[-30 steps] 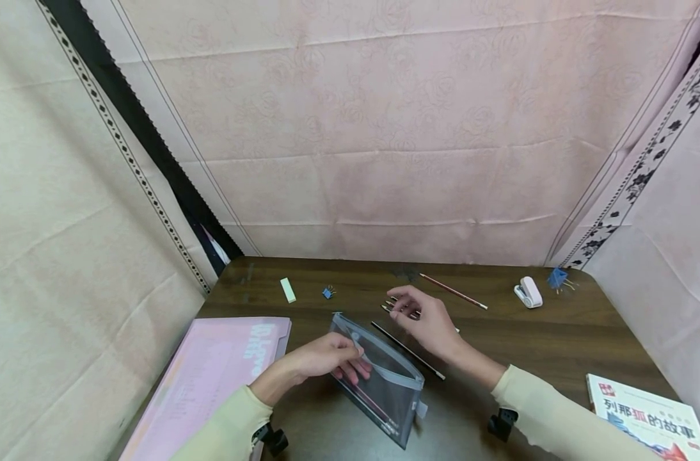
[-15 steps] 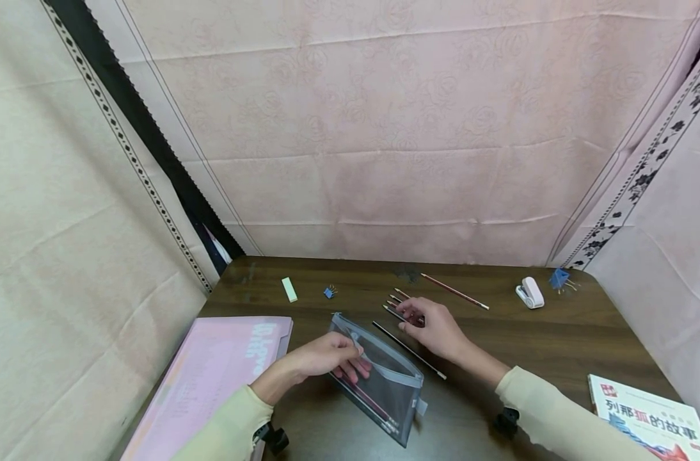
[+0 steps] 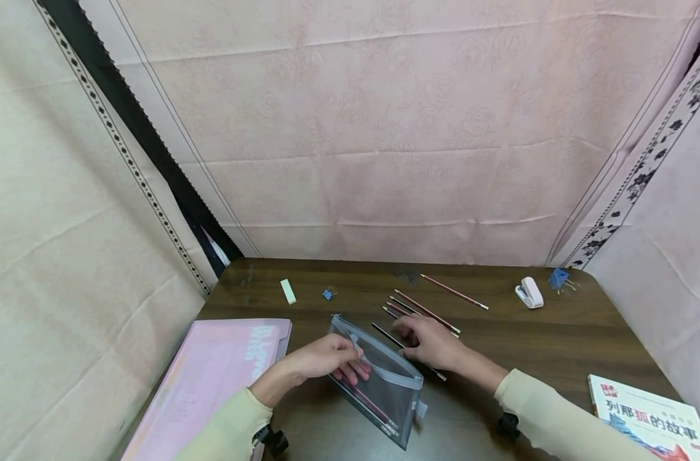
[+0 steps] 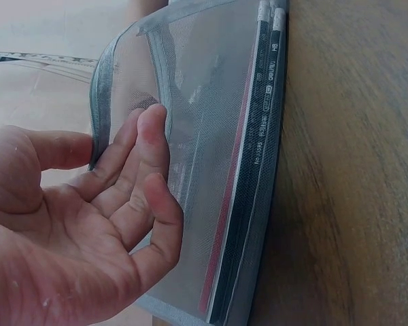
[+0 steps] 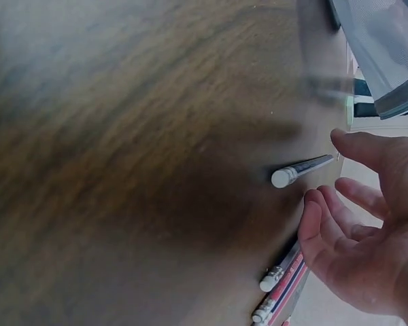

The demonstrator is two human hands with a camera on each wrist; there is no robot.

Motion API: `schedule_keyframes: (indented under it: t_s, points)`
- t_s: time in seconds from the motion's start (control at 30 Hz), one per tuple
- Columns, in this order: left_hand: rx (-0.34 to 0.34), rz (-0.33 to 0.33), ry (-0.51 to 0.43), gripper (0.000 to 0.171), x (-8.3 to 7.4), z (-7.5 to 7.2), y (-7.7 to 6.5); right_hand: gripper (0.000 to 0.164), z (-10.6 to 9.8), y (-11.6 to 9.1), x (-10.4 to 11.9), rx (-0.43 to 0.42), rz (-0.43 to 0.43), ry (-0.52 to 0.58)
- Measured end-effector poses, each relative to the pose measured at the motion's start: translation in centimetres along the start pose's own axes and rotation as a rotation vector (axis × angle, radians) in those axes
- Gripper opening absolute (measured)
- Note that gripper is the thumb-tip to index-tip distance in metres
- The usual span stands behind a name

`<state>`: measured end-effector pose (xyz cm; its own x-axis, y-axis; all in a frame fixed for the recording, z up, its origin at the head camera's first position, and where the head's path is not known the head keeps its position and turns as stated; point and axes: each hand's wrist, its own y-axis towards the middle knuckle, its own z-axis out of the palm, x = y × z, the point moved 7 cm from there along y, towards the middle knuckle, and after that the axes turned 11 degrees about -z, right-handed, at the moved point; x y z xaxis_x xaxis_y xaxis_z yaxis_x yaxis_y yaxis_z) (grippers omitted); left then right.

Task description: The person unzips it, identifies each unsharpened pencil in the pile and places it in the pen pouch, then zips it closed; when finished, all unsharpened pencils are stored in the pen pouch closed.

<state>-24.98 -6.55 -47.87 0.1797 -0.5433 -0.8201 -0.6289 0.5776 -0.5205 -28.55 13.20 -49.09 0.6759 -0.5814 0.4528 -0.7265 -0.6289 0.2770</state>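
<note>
My left hand (image 3: 333, 357) holds the grey mesh pencil case (image 3: 384, 398) by its opening, thumb and fingers pinching the zip edge. In the left wrist view, dark pencils (image 4: 262, 129) and a reddish one show through the mesh. To the right of the case, my right hand (image 3: 433, 344) is over a single black pencil (image 3: 389, 334). In the right wrist view, its thumb and fingers are spread on either side of that pencil (image 5: 302, 170), whose white end points towards the camera. Beyond the hand, several loose red and dark pencils (image 3: 425, 308) lie side by side.
On the desk (image 3: 327, 272) are a pale green strip (image 3: 288, 291), a small blue binder clip (image 3: 328, 294), another red pencil (image 3: 453, 292), a white stapler (image 3: 529, 292) and a larger blue clip (image 3: 559, 278). A pink folder (image 3: 212, 378) lies left, a book (image 3: 649, 416) right.
My right hand has moved from the group of loose pencils down towards me, to the single black pencil beside the case. The left hand and pencil case have stayed in place.
</note>
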Motion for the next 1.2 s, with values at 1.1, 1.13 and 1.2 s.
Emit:
schedule_keyframes:
  t_s: [1.1,1.13,1.2]
  points:
    - [-0.001,-0.006,-0.027,0.034,-0.2,0.2,-0.1,0.048,1.3,0.2,-0.6,0.075,-0.01,0.037]
    - [-0.001,-0.006,-0.028,0.034,-0.2,0.2,-0.1,0.049,1.3,0.2,-0.6,0.076,-0.01,0.032]
    - [0.0,-0.009,-0.027,0.034,-0.2,0.2,-0.1,0.049,1.3,0.2,-0.5,0.079,-0.013,0.013]
